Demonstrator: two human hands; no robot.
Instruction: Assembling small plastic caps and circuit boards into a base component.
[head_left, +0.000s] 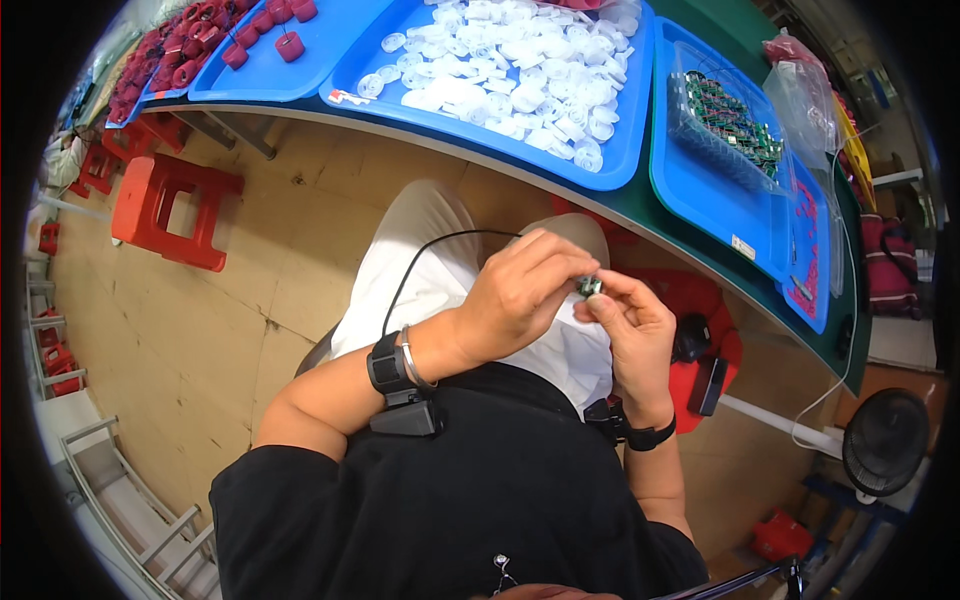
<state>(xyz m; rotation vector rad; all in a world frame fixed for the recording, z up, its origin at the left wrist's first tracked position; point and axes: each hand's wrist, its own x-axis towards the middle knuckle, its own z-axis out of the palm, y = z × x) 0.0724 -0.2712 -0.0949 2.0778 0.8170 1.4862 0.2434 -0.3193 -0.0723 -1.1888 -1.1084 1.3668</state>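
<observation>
Over my lap, a small green circuit board (589, 286) sits between my fingertips. My left hand (522, 290) is closed, its thumb and fingers pinching the board from the left; the fingers hide part of it. From the other side my right hand (640, 322) grips the same piece between thumb and forefinger, with its other fingers curled. A thin black cable (410, 268) runs near my left wrist, and its far end goes behind the left hand.
Blue trays line the green table (648, 215): one with white plastic discs (530, 75), one with red coils (289, 46), one with a clear box of circuit boards (735, 120). Red stools (170, 205) stand on the floor. A black fan (886, 442) is at right.
</observation>
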